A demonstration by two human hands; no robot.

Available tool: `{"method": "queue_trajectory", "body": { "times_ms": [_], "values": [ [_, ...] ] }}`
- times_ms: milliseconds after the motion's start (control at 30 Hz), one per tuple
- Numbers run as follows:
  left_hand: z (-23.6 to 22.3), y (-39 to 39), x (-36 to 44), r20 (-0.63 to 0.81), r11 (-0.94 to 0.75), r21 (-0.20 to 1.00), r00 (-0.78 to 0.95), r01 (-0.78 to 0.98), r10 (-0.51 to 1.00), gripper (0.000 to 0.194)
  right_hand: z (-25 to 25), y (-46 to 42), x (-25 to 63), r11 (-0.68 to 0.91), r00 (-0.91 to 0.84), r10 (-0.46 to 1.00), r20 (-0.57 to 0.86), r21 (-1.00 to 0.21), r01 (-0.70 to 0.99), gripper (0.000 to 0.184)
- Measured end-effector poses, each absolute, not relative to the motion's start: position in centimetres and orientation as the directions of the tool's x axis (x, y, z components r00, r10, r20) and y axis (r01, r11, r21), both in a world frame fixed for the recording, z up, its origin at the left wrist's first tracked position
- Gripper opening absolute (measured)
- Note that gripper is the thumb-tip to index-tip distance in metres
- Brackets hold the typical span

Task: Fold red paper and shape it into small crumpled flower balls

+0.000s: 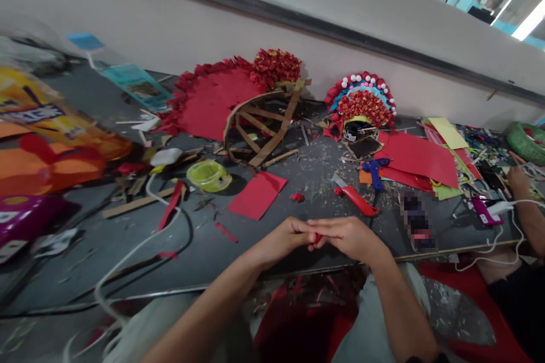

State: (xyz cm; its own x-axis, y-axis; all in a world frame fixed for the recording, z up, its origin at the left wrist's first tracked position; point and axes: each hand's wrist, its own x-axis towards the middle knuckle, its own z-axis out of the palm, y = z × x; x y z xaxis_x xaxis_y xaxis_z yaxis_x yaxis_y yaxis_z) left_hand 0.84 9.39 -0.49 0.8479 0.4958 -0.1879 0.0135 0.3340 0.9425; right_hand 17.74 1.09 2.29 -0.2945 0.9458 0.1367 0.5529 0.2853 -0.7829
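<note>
My left hand (290, 236) and my right hand (349, 236) meet over the table's front edge, fingers closed and pressed together. Between the fingertips shows a small bit of crumpled red paper (318, 237), mostly hidden by them. Just beyond lies a small crumpled red paper piece (297, 197). A red paper sheet (258, 195) rests flat to the left of it. To the right are a cutter knife with a red handle (360, 201) and a blue glue gun (375, 172).
At the back stand a red paper-ruffled panel (213, 99), a curved cardboard frame (272, 142) and a decorated headdress-like piece (361, 103). A yellow-green ring-shaped thing (208, 176) and a white cable (123, 258) lie left. A co-worker's hand (518, 181) is far right.
</note>
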Motion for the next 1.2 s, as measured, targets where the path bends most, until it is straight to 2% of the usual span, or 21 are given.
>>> {"method": "queue_trajectory", "body": {
  "times_ms": [133, 233, 367, 433, 567, 700, 867, 1000, 1100, 1200],
  "values": [
    [-1.6, 8.9, 1.7, -0.213, 0.408, 0.909, 0.749, -0.082, 0.627, 0.056, 1.0, 1.8, 16.0, 0.236, -0.122, 0.968, 0.220, -0.629, 0.740, 0.032],
    [-2.0, 8.4, 2.3, -0.251, 0.459, 0.881, 0.707, -0.116, 0.661, 0.060, 0.9, 2.3, 15.0, 0.160, -0.030, 0.970, 0.241, -0.538, 0.828, 0.028],
    [-1.5, 8.3, 2.2, -0.294, 0.483, 0.874, 0.728, -0.058, 0.619, 0.048, 2.4, 1.3, 17.3, 0.219, -0.100, 0.964, 0.247, -0.520, 0.826, 0.027],
    [-0.9, 8.4, 2.0, -0.299, 0.445, 0.896, 0.734, -0.005, 0.610, 0.045, 3.1, -0.2, 20.8, 0.132, -0.003, 0.970, 0.242, -0.516, 0.846, 0.032],
    [-0.4, 8.6, 1.9, -0.255, 0.339, 0.941, 0.657, -0.001, 0.709, 0.055, 2.6, -3.5, 29.3, -0.186, 0.335, 0.904, 0.266, -0.460, 0.868, 0.036],
    [-0.5, 8.8, 2.1, -0.253, 0.323, 0.946, 0.570, -0.023, 0.781, 0.066, 1.2, -4.3, 33.8, -0.277, 0.401, 0.884, 0.242, -0.420, 0.864, 0.033],
    [-0.2, 9.1, 1.9, -0.248, 0.294, 0.956, 0.537, 0.000, 0.806, 0.062, 0.7, -4.9, 34.0, -0.283, 0.417, 0.882, 0.220, -0.460, 0.842, 0.028],
    [0.1, 9.4, 1.6, -0.214, 0.263, 0.965, 0.511, -0.024, 0.833, 0.053, 0.5, -8.4, 34.7, -0.322, 0.519, 0.815, 0.259, -0.542, 0.776, 0.026],
    [0.1, 9.6, 1.5, -0.203, 0.272, 0.960, 0.494, -0.070, 0.846, 0.048, -0.6, -11.7, 35.7, -0.359, 0.622, 0.735, 0.270, -0.623, 0.695, 0.034],
    [0.1, 9.6, 1.5, -0.211, 0.289, 0.953, 0.484, -0.091, 0.849, 0.045, -2.1, -13.8, 36.2, -0.352, 0.647, 0.732, 0.214, -0.695, 0.627, 0.047]
  ]
}}
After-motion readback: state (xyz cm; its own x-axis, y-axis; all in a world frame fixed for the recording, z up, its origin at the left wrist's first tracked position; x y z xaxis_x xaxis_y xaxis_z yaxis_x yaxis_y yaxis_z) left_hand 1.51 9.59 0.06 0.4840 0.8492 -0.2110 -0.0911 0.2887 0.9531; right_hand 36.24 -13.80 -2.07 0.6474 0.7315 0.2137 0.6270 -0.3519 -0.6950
